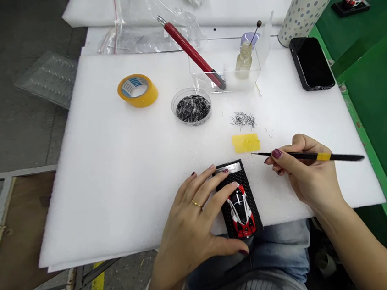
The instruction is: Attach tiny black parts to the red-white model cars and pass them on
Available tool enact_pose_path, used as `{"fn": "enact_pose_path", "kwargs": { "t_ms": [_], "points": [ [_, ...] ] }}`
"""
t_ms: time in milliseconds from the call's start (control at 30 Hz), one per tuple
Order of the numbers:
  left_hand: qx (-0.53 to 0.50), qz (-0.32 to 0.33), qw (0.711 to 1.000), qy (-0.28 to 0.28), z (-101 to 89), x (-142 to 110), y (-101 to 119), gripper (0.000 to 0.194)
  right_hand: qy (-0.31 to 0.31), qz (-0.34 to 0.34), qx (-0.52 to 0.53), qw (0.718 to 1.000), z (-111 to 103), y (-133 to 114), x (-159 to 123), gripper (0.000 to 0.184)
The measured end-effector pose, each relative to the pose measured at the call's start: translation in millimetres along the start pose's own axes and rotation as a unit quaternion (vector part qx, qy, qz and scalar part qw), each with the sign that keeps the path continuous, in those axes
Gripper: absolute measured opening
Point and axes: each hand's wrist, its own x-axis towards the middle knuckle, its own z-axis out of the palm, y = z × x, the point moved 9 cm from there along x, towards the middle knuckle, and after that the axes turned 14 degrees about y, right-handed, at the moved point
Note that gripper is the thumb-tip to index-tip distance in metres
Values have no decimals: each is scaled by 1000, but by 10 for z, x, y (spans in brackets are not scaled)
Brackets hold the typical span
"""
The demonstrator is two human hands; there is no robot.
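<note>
My left hand (pixel 195 214) lies over a black display base (pixel 255 200), its fingertips on the far left part and its thumb by the near edge, steadying it. A red, white and black model car (pixel 242 210) sits on that base, with a silver plate at the far end. My right hand (pixel 310 173) pinches a fine-tipped black brush (pixel 303 155) with a yellow band on its handle. The tip points left, just beside a yellow tape piece (pixel 246 143); a tiny dark bit shows at it. Thin black slivers (pixel 244 119) lie loose beyond the tape.
A round dish (pixel 193 109) holds more black slivers. Around it are a yellow tape roll (pixel 138 90), a red pen-like tool (pixel 192 53) resting across a clear box (pixel 207 79), and a small glass bottle (pixel 244 60). A phone (pixel 311 64) and a dotted cup (pixel 302 18) stand back right.
</note>
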Motion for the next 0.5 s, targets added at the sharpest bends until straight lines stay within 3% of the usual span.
{"fn": "enact_pose_path", "kwargs": {
  "t_ms": [100, 200, 300, 500],
  "points": [
    [-10, -7, 1000, 5, -8, -5, -7, 88, -1, -18, 23, 1000, -5, -20, -16, 37],
    [-38, -57, 997, 35, -69, 44, -67, 98, -21, -31, 30, 999, 36, -41, -67, 37],
    [-38, -111, 991, 59, -103, 143, -123, 87, -51, -37, 25, 998, 119, -56, -144, 40],
    [-71, -115, 990, 43, -2, 296, -74, 78, -77, -37, 17, 996, 217, -79, -206, 41]
  ]
}}
